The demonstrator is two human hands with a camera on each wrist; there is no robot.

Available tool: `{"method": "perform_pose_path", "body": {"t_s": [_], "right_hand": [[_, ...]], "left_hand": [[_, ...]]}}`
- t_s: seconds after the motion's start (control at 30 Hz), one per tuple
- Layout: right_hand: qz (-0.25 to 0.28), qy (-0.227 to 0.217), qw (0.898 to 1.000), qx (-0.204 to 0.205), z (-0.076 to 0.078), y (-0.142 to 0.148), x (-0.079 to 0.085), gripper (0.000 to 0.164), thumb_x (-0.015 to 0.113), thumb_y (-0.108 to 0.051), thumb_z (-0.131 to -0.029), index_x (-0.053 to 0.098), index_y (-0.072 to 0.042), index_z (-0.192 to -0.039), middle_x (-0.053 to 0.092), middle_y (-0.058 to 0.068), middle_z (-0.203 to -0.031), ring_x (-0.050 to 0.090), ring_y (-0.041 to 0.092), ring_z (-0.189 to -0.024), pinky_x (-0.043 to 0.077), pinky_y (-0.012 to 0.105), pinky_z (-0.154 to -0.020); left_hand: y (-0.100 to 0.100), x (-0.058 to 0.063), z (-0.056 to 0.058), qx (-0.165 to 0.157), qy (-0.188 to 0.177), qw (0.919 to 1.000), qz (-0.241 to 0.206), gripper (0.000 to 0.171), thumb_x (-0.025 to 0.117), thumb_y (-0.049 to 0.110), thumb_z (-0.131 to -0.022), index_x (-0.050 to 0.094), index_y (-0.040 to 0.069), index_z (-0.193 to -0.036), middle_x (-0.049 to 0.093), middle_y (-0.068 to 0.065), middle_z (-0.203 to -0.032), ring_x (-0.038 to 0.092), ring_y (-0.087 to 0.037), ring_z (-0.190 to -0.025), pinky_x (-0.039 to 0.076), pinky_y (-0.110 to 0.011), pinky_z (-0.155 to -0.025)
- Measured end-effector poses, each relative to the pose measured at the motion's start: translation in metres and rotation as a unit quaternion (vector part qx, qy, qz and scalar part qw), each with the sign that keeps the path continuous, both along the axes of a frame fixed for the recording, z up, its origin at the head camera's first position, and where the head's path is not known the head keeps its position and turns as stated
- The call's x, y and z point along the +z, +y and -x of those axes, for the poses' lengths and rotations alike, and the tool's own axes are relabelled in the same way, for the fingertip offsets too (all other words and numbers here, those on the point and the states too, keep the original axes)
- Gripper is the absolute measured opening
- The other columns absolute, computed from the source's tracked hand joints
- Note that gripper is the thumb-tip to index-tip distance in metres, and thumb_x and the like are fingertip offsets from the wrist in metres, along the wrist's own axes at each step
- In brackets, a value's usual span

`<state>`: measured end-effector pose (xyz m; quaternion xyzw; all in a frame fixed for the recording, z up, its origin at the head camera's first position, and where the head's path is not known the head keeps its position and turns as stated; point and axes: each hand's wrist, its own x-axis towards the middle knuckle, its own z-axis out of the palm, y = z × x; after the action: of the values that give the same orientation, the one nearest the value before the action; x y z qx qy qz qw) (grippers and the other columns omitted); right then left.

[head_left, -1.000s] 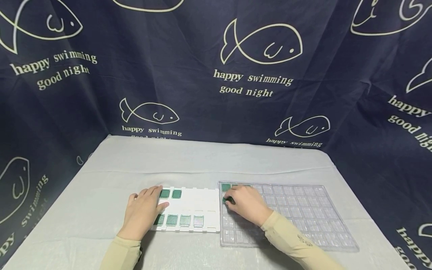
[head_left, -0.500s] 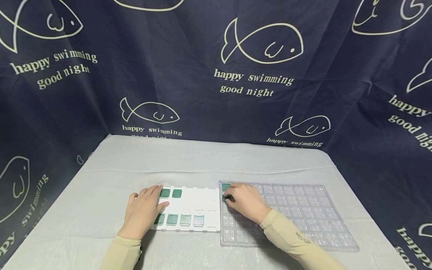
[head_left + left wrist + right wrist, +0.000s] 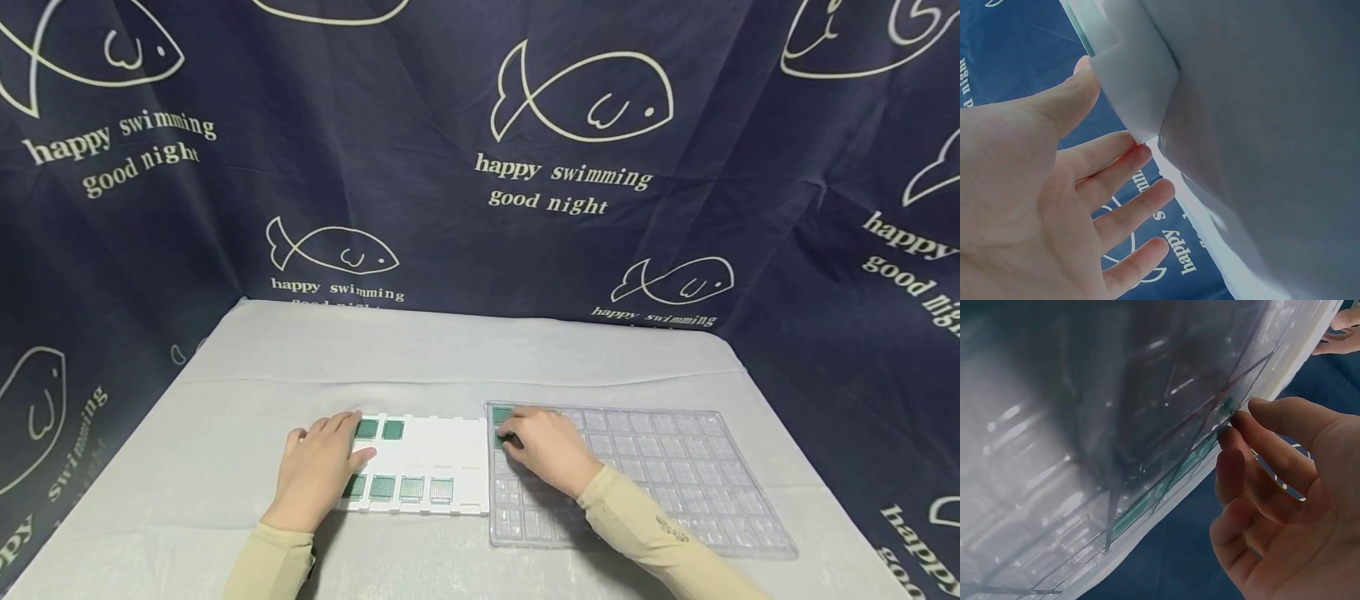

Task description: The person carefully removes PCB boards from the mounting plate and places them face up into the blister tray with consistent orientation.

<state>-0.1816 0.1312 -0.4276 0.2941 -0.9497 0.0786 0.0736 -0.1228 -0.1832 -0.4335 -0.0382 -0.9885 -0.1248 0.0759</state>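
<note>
Head: tray (image 3: 678, 450) on tabletop (image 3: 465, 350), navy curtain (image 3: 442, 108)

White panel (image 3: 457, 446) lies flat on bench (image 3: 487, 350), green squares (image 3: 393, 430) along far and near edges (left end under left hand (image 3: 318, 471)). Clear pocketed tray (image 3: 690, 450) just beside; green chip (image 3: 502, 414) in far-left pocket, second chip (image 3: 500, 442) nearer, pinched by right hand (image 3: 551, 450).

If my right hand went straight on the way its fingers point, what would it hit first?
Probably the green square right at your right hand, in the clear tray's left column; depth is unclear, so they may already be touching. Farther along that line lies the white board.
</note>
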Motion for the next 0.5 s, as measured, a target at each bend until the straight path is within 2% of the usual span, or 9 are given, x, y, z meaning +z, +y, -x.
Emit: {"method": "perform_pose_path", "body": {"t_s": [0.2, 0.5], "right_hand": [[-0.002, 0.002, 1.000, 0.000, 0.0003, 0.0009, -0.0023, 0.015, 0.081, -0.021, -0.085, 0.081, -0.019, -0.100, 0.074, -0.004, -0.096, 0.074, 0.017, -0.084, 0.060, 0.033, -0.068], [0.007, 0.003, 1.000, -0.001, -0.0011, 0.0003, -0.0006, 0.014, 0.081, -0.020, -0.086, 0.081, -0.018, -0.100, 0.075, -0.004, -0.097, 0.075, 0.019, -0.088, 0.061, 0.036, -0.070]], "left_hand": [[0.0003, 0.0020, -0.0005, 0.002, -0.016, 0.9999, 0.000, 0.064, 0.073, 0.038, -0.092, 0.056, 0.004, -0.143, 0.061, -0.016, -0.143, 0.057, -0.038, -0.129, 0.040, -0.058, -0.100], [0.0005, 0.0019, -0.0008, 0.001, -0.010, 0.9999, -0.001, 0.063, 0.073, 0.038, -0.092, 0.057, 0.004, -0.142, 0.061, -0.017, -0.143, 0.058, -0.039, -0.129, 0.040, -0.057, -0.098]]}}
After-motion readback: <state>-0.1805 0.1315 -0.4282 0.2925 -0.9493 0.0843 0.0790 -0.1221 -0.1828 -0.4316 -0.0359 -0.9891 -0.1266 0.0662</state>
